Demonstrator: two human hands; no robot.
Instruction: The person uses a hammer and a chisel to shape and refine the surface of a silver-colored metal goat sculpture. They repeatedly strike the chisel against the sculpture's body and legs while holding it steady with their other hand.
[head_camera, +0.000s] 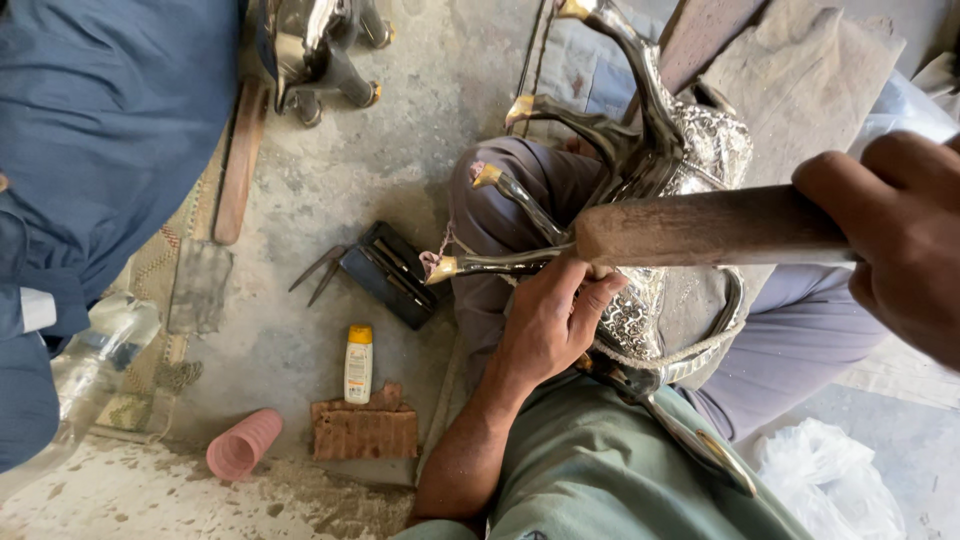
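A shiny silver metal stag figure (690, 150) with brass-tipped antlers (540, 105) lies across my lap. My left hand (550, 320) grips the lower antler branch near the head, holding the piece steady. My right hand (895, 235) is closed around a thick brown wooden handle (700, 228) that reaches leftward over the figure, its blunt end just above my left hand. The handle's far end is hidden inside my fist.
On the concrete floor lie a dark tool case with pliers (385, 272), a small white and yellow bottle (358, 363), a brick piece (365, 430) and a pink ribbed cup (243, 443). A person in blue clothing (100, 130) sits at left. Another metal piece (315, 50) stands behind.
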